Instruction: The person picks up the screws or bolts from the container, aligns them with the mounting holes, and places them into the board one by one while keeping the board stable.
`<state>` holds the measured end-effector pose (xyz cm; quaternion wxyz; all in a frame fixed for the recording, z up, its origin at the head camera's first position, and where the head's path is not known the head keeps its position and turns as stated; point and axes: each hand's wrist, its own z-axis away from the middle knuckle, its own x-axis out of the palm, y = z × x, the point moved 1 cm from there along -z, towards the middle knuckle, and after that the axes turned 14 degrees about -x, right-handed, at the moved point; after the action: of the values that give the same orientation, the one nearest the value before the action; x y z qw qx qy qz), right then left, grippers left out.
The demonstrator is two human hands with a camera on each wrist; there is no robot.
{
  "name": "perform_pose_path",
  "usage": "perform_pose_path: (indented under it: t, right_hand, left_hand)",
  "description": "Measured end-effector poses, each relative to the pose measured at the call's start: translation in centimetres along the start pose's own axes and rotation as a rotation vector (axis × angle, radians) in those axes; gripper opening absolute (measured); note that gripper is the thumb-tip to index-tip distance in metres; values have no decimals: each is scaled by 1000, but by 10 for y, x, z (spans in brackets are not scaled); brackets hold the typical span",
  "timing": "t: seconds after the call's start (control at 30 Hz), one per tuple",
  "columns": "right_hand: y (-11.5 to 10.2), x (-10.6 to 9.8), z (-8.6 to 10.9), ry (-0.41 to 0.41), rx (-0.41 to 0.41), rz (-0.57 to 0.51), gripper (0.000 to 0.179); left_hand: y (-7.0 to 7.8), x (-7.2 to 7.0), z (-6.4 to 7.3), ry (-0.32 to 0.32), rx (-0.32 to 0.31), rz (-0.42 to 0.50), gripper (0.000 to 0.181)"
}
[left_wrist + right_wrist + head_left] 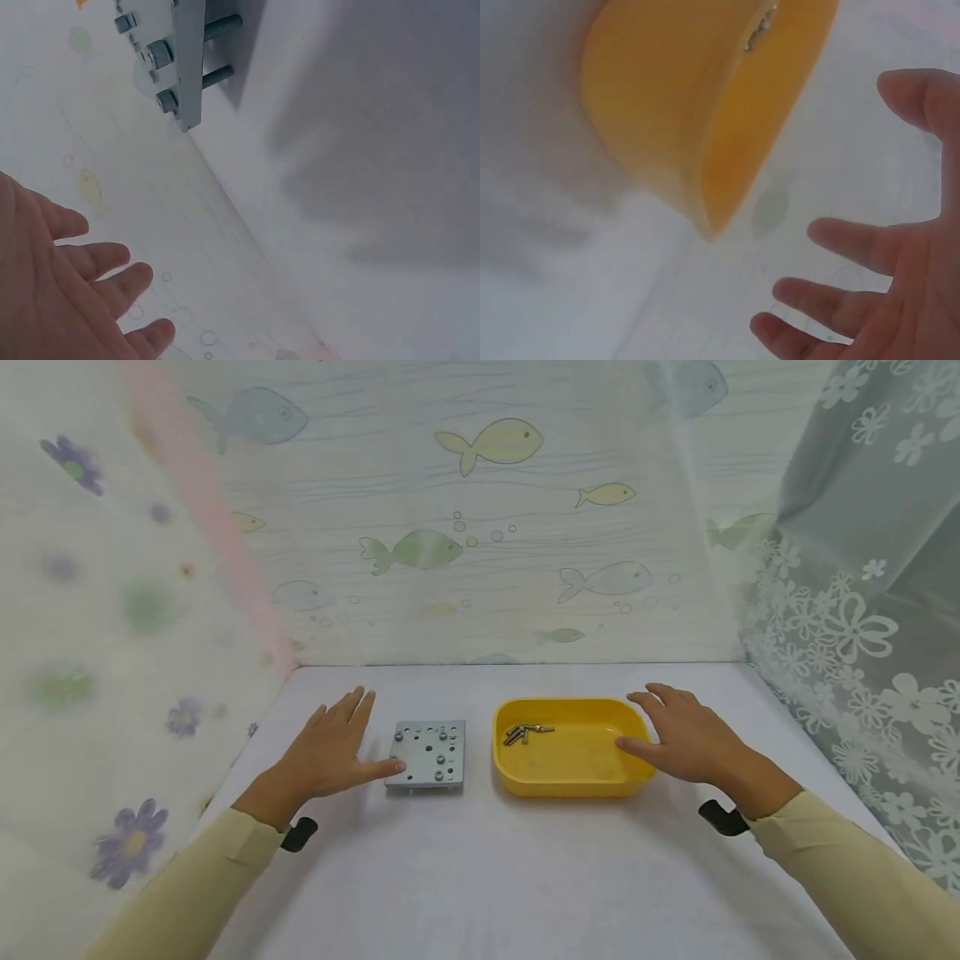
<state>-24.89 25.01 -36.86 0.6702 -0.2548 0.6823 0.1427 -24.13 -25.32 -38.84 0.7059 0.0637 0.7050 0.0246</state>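
Observation:
A square grey metal plate (pixel 429 735) with many holes lies left of centre in the head view. Several socket-head bolts (pixel 159 54) sit in it, and the left wrist view shows their threaded shanks sticking out beneath. My left hand (pixel 326 756) hovers at the plate's left side with fingers extended; its thumb tip overlaps the plate in the head view, contact unclear. To the right stands a yellow tray (pixel 570 787) holding a small heap of loose bolts (pixel 517 733). My right hand (pixel 690 739), fingers spread, hovers over the tray's right rim, apart from it in the right wrist view.
A white cloth (pixel 480 877) covers the table under the plate and the tray. Behind it hangs a fish-print curtain (pixel 495 527). Floral curtains flank both sides, one on the left (pixel 135 693) and a lace-patterned one on the right (pixel 862 652).

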Motion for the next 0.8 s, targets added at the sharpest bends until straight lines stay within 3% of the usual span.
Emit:
perform_pose_path:
  t: [0.17, 0.4, 0.8]
  right_hand:
    - [-4, 2, -11, 8, -58, -90, 74]
    - [-9, 5, -34, 29, -120, -173, 53]
    - [-19, 13, -67, 28, -161, -252, 37]
  left_hand:
    - [-1, 14, -5, 11, 25, 148, 136]
    - [1, 26, -9, -37, -15, 353, 138]
    - [4, 45, -16, -37, 3, 602, 134]
